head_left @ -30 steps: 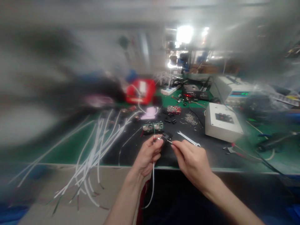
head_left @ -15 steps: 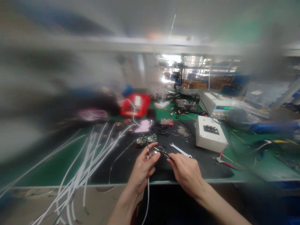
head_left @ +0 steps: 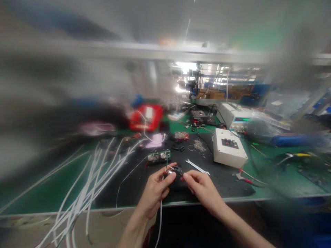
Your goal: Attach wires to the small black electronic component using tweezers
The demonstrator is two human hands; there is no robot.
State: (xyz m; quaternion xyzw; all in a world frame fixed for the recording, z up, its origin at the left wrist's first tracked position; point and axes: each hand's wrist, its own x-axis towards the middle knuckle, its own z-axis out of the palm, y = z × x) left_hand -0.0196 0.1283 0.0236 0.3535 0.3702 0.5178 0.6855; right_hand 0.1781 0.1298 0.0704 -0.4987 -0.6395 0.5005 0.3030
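An electronics workshop: circuit boards (head_left: 158, 156), cables (head_left: 98, 179), bench power supply (head_left: 235, 115).

Two hands are at the near edge, the left hand (head_left: 155, 188) and the right hand (head_left: 203, 187), with one white cable (head_left: 160, 217) and one small black part (head_left: 178, 169). Beyond are one wrench (head_left: 198, 167), one green circuit board (head_left: 158, 156), one white box (head_left: 229, 151) at right, one red case (head_left: 146, 117) far left and one pair of pliers (head_left: 243, 178). The loose white cables (head_left: 98, 179) at left are too blurred to count.
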